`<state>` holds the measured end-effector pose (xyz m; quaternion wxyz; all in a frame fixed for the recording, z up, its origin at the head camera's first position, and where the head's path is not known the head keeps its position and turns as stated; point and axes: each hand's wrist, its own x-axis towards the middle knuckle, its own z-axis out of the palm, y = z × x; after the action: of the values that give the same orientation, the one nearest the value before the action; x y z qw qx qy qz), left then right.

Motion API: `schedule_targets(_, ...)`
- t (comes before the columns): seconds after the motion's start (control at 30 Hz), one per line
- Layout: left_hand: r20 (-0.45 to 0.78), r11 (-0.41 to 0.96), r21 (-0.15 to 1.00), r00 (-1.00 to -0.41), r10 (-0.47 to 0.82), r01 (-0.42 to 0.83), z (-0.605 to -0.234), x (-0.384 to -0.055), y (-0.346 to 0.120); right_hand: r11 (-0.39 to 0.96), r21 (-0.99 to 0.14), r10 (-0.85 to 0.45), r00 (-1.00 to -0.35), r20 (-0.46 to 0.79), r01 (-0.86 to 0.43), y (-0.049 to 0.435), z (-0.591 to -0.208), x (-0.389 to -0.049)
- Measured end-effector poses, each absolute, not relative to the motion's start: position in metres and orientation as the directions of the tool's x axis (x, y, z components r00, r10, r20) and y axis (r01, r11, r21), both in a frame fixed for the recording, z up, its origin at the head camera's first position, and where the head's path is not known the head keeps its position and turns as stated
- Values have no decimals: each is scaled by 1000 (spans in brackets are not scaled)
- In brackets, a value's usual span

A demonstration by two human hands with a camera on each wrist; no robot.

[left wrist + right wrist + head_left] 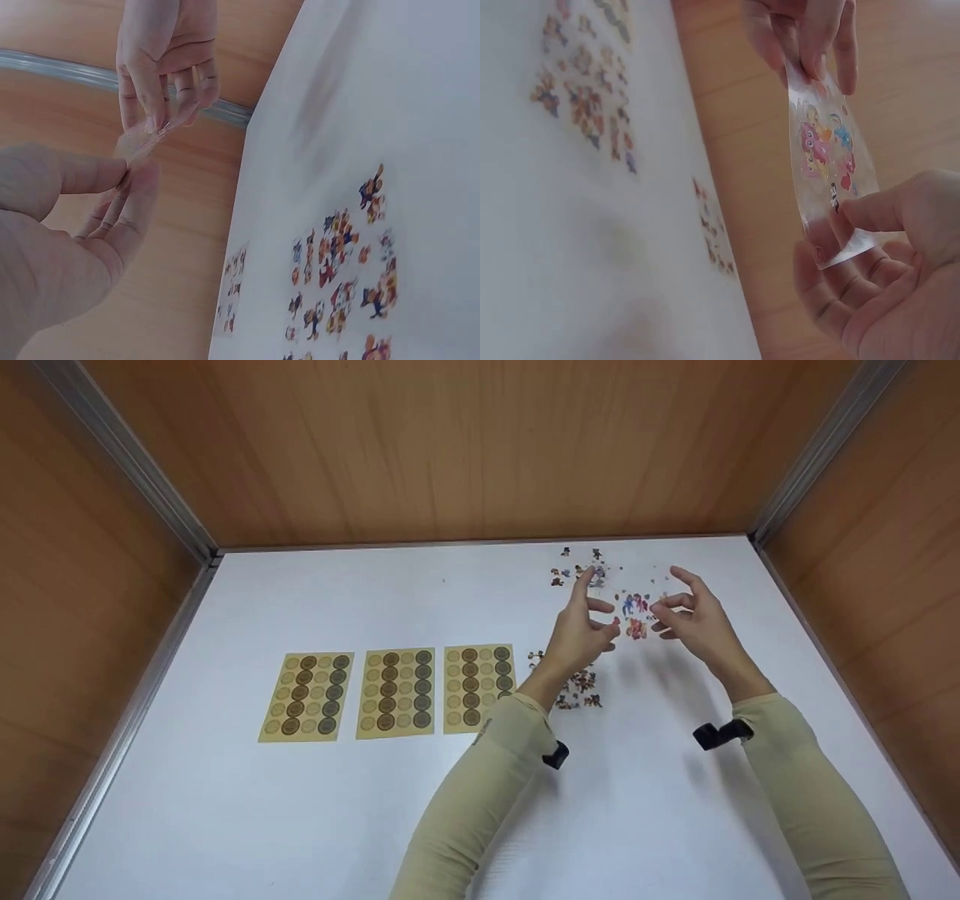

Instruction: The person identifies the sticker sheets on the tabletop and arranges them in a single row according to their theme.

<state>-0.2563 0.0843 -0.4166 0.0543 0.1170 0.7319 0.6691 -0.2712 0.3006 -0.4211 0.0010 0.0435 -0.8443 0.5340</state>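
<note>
Between my two hands a clear sticker sheet (826, 150) with colourful cartoon figures is held up above the table. My left hand (581, 634) pinches one edge of it between thumb and fingers. At the opposite edge my right hand (697, 622) pinches it, thumb on the printed face and fingers behind, as the right wrist view shows. Seen from the left wrist, the sheet (142, 142) appears nearly edge-on. Below my left forearm lies another clear sticker sheet (581, 682) with small figures, and a similar sheet (562, 574) lies behind my left hand.
Three tan sheets of round coin-like stickers lie in a row to the left: a left one (306, 697), a middle one (395, 694) and a right one (457, 690). Wooden panels (480, 450) with metal edging wall in the white table (300, 810).
</note>
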Motion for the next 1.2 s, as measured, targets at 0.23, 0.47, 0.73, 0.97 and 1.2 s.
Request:
schedule_targets(0.23, 56, 44, 997, -971, 233, 68, -421, -243, 106, 427, -903, -36, -999, 37, -49, 318, -424, -260)
schedule_targets(0.47, 76, 38, 996, -983, 165, 83, -432, -234, 123, 431, -901, -18, -999, 34, -39, 331, -432, -251)
schedule_targets(0.73, 114, 150, 981, -991, 76, 124, -450, -223, 129, 493, -869, -72, -997, 4, -39, 340, -440, -240)
schedule_targets(0.97, 46, 326, 943, -997, 69, 66, -461, -221, 133, 521, -852, -94, -996, -7, -44, 351, -458, -236)
schedule_targets(1.2, 66, 493, 864, -993, 95, 105, -472, -218, 134, 605, -795, -109, -994, -24, -47, 359, -472, -232)
